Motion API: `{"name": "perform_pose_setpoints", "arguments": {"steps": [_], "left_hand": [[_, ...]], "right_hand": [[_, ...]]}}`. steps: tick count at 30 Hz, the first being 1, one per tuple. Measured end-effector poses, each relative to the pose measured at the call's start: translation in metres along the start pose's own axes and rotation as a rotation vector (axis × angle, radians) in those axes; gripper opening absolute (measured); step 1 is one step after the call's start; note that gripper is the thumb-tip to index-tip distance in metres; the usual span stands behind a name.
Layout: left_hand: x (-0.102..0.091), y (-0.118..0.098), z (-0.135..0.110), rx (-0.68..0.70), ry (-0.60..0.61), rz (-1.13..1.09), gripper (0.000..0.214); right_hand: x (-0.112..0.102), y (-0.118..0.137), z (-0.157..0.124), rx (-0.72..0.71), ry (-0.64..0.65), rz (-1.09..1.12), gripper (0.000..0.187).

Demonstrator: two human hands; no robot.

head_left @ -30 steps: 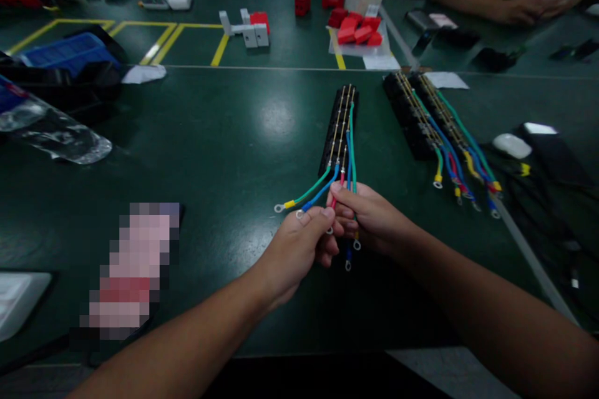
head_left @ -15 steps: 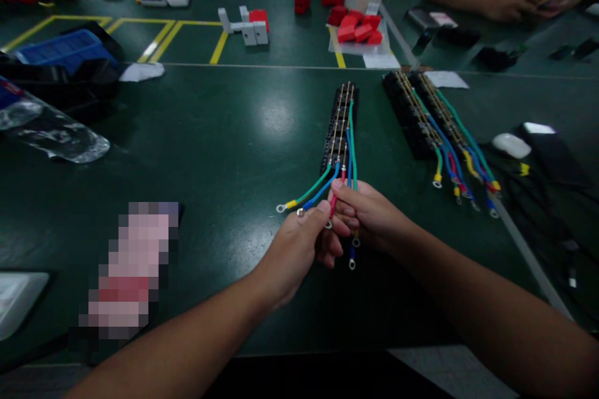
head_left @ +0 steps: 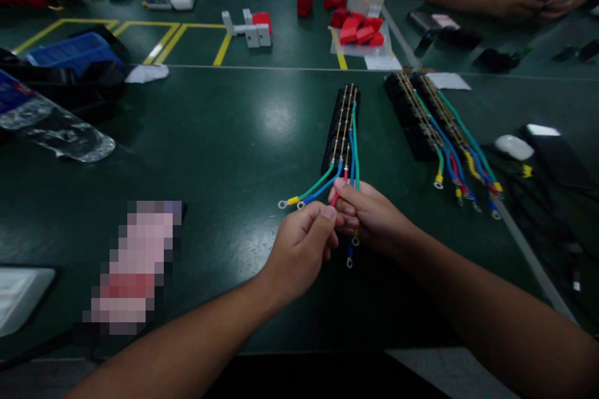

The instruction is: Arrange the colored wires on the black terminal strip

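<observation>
A long black terminal strip point(head_left: 340, 128) lies lengthwise on the green table point(head_left: 224, 156), with coloured wires running out of its near end. My left hand point(head_left: 302, 246) is closed in a pinch on the red wire point(head_left: 335, 199) at the strip's near end. My right hand point(head_left: 372, 215) is closed round the bundle of blue and green wires point(head_left: 354, 156); their ring terminals hang below my fingers. A green wire with a yellow sleeve point(head_left: 306, 192) and a blue wire point(head_left: 322, 190) splay out to the left, free on the table.
Two more black strips with coloured wires point(head_left: 433, 121) lie to the right. Red blocks point(head_left: 358, 31) and a white bracket point(head_left: 248, 28) stand at the back. A plastic bottle point(head_left: 51, 128) and blue tray point(head_left: 70, 53) lie left. Another person's hands point(head_left: 538, 3) rest at far right.
My left hand has closed tighter on the red wire and shifted slightly up toward my right hand. The strip and loose wires have barely moved.
</observation>
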State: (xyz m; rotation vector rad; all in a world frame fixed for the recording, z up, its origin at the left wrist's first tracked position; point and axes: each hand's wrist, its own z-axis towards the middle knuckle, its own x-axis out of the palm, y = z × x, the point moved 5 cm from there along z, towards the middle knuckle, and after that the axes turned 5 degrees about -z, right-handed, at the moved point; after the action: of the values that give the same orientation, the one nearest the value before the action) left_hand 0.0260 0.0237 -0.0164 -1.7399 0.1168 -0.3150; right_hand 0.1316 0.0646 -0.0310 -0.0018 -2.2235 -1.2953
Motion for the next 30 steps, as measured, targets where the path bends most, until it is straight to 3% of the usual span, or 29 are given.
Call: {"name": "perform_pose_setpoints", "arguments": {"steps": [7,12,19,30], "left_hand": [[-0.002,-0.015,-0.010,0.227,-0.119,0.491,0.025],[-0.003,-0.024,-0.016,0.410,-0.163,0.640,0.012],[-0.007,-0.026,-0.017,0.418,-0.227,0.691,0.024],[-0.012,-0.029,-0.008,0.511,-0.186,0.946,0.013]], "right_hand": [[0.002,0.003,-0.003,-0.014,-0.059,0.000,0.037],[0.001,0.004,-0.004,-0.030,-0.117,0.012,0.033],[-0.003,0.001,-0.001,-0.040,-0.117,-0.056,0.038],[-0.004,0.001,-0.002,-0.025,-0.141,-0.133,0.030]]}}
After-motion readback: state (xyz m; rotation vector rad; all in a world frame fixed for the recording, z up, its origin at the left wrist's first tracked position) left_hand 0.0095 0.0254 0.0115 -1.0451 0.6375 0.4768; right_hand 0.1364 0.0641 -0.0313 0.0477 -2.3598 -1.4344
